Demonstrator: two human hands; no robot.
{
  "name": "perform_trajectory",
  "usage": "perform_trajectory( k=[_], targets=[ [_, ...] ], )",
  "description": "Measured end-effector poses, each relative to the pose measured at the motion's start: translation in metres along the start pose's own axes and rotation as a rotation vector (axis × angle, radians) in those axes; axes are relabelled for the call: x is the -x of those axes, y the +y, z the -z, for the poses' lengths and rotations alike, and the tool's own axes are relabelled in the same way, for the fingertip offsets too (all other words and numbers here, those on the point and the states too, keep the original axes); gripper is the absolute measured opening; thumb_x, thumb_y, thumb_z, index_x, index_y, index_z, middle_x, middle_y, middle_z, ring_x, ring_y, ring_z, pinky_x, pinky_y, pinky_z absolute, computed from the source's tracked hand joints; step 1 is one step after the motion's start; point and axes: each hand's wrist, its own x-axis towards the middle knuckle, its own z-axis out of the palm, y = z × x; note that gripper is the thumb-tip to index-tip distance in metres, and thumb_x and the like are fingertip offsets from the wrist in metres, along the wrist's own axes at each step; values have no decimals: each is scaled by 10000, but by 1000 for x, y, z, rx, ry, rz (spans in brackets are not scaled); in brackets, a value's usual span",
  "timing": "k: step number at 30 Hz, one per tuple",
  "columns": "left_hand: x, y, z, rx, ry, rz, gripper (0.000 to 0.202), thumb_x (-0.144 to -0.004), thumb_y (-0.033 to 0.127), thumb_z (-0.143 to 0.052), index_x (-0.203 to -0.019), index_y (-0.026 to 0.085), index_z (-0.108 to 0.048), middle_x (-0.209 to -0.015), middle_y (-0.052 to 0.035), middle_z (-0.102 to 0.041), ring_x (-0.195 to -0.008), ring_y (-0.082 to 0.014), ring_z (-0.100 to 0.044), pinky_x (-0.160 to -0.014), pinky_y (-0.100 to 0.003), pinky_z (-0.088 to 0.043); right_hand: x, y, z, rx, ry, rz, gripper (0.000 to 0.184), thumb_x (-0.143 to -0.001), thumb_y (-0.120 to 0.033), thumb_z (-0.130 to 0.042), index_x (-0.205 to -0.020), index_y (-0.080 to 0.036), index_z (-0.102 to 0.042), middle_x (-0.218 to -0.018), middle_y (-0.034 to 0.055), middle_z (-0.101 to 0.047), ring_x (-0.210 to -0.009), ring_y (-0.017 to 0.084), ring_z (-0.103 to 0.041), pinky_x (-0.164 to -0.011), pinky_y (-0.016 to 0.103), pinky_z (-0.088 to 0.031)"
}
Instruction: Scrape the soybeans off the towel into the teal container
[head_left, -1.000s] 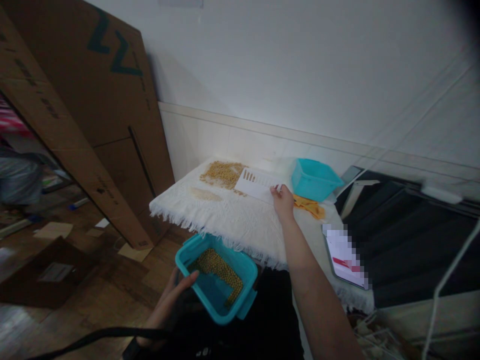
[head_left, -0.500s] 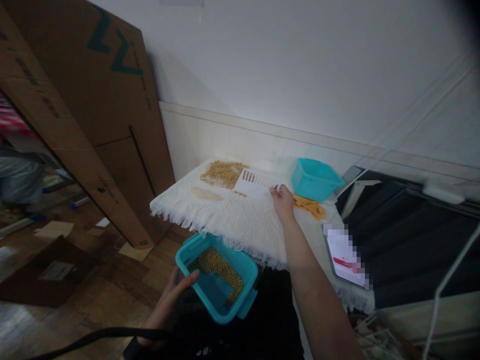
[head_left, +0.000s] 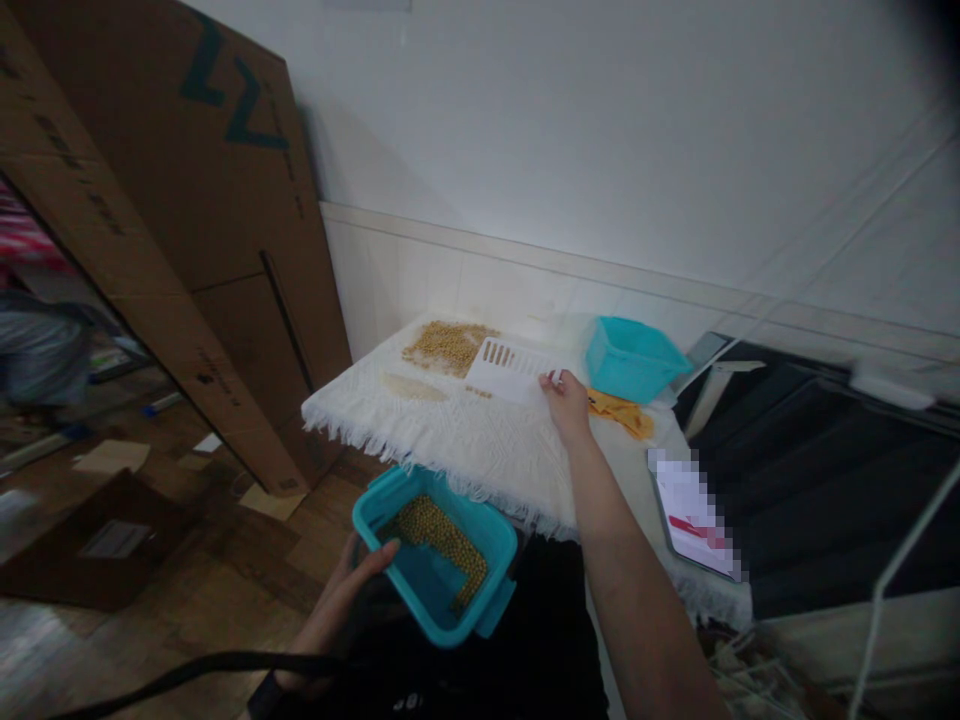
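My left hand [head_left: 341, 598] grips the near left edge of a teal plastic tub [head_left: 435, 555] held below the table's front edge; a band of yellow beans [head_left: 439, 538] lies inside it. My right hand [head_left: 568, 403] reaches over the table and pinches the corner of a white slotted plastic scraper [head_left: 510, 372]. The scraper lies flat on the white fringed cloth [head_left: 465, 440], right of a pile of yellow beans [head_left: 446, 345]. A thin pale patch of grain [head_left: 411, 388] lies nearer on the cloth.
A second teal tub [head_left: 634, 360] stands at the table's back right with a yellow cloth [head_left: 621, 412] beside it. A tablet [head_left: 694, 515] lies at the right edge. Large cardboard sheets [head_left: 172, 220] lean against the wall on the left. A dark rack [head_left: 825, 470] fills the right.
The scraper has slid a little left and away toward the bean pile under my right hand. The tub and my left hand have stayed put.
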Motion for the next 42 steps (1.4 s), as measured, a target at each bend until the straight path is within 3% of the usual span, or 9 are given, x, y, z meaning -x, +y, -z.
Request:
perform_trajectory(
  k=[9,16,23,30,36,42],
  targets=[
    [6,3,-3,0,-5,-8,943,-773,407,-872,-1564,375,-359,-1296,-171,-742,-938,-357,-804,-750,-469,-655,3,-5,1,-37,-60,6,366,-807,-591,-606,-733,-242,-522,-636,-39,-540,-621,168,-497,-610,282,-352],
    [25,10,-11,24,-116,-56,795,-897,385,-757,-1570,350,-334,-1373,-129,-713,-905,-262,-806,-774,-385,-641,4,-9,2,-35,-76,7,373,-798,-582,-618,-697,-248,-485,-595,-50,-507,-605,154,-473,-574,267,-315],
    [26,11,-10,1,-160,-65,814,-935,376,-713,-1604,358,-249,-1470,-122,-654,-1005,-270,-794,-877,-431,-638,2,-6,0,-36,-76,-2,343,-786,-559,-618,-696,-249,-500,-567,-58,-477,-587,154,-448,-576,273,-299],
    [26,13,-14,35,-127,-48,776,-934,367,-715,-1584,376,-292,-1394,-100,-711,-875,-237,-809,-809,-399,-649,0,-1,4,18,-22,-55,297,-810,-491,-625,-697,-244,-505,-604,-47,-505,-623,168,-467,-598,287,-310],
    [25,12,-11,29,-128,-40,869,-904,377,-750,-1614,377,-249,-1380,-111,-721,-1014,-287,-797,-896,-442,-632,0,-2,5,19,-34,-64,320,-812,-501,-626,-690,-251,-470,-608,-52,-484,-621,164,-451,-594,288,-299],
    [28,12,-10,21,-154,-61,871,-916,401,-731,-1626,365,-227,-1350,-105,-741,-955,-271,-806,-800,-383,-634,2,-3,5,-34,-63,-57,352,-801,-566,-628,-711,-256,-486,-632,-35,-519,-645,178,-477,-588,281,-337]
  ],
)
